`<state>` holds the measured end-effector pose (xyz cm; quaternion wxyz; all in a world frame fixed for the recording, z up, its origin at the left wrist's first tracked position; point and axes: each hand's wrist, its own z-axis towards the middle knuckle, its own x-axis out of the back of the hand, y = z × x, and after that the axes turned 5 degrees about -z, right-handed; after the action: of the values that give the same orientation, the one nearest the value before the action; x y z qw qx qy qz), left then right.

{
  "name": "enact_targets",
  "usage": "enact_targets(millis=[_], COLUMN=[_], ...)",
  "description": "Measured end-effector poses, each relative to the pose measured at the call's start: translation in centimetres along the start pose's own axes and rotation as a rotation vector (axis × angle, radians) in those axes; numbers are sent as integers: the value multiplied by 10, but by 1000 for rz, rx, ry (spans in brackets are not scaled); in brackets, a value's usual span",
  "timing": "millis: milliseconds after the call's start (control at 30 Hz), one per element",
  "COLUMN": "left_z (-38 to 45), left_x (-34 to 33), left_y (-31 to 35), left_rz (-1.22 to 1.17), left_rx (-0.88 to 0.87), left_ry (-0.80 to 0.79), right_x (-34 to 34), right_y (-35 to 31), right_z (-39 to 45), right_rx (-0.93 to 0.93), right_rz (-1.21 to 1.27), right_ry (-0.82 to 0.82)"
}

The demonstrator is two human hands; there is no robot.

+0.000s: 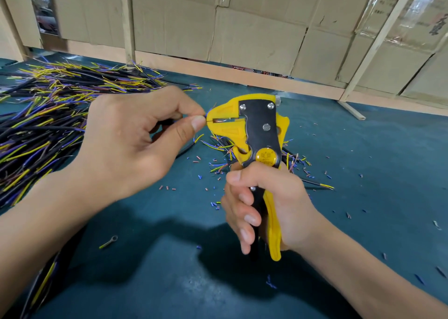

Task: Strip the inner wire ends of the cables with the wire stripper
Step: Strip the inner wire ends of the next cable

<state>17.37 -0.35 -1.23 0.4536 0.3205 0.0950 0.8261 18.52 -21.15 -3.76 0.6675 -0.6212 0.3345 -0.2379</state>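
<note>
We are in the middle of stripping one wire end. Our left hand [135, 134] pinches a thin blue inner wire [207, 115] between thumb and first finger and holds its tip right at the mouth of the yellow and black wire stripper [252, 134]. A bit of bare copper shows inside the mouth. Our right hand [266, 204] is wrapped around the two handles and holds the tool upright above the green table [375, 161]. We think the next move is a firm squeeze of the handles while the left hand keeps the wire straight and does not let it slip. We count one wire stripper and two hands. On the left lies one big pile of black cables [48, 115] with blue, yellow and brown ends, too many to count. A smaller bunch of cables [298, 163] lies behind the tool. Lots of tiny cut bits of insulation [213, 190] are spread around, and one small ring terminal [109, 241] lies near our left arm.
</note>
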Motion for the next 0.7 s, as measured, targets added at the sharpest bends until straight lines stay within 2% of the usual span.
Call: enact_targets(millis=[233, 467, 600, 700], left_z=[1, 4, 3, -1], left_x=[1, 5, -2, -8], left_y=[-1, 0, -3, -11], left_rz=[-14, -62, -122, -87], left_rx=[27, 2, 52, 129], left_ry=[-77, -149, -104, -160], right_x=[18, 38, 49, 56], right_y=[-16, -29, -31, -29], right_z=[-1, -4, -3, 1], right_rx=[-84, -44, 71, 180], right_rz=[-53, 15, 67, 183], right_ry=[-77, -188, -142, -42])
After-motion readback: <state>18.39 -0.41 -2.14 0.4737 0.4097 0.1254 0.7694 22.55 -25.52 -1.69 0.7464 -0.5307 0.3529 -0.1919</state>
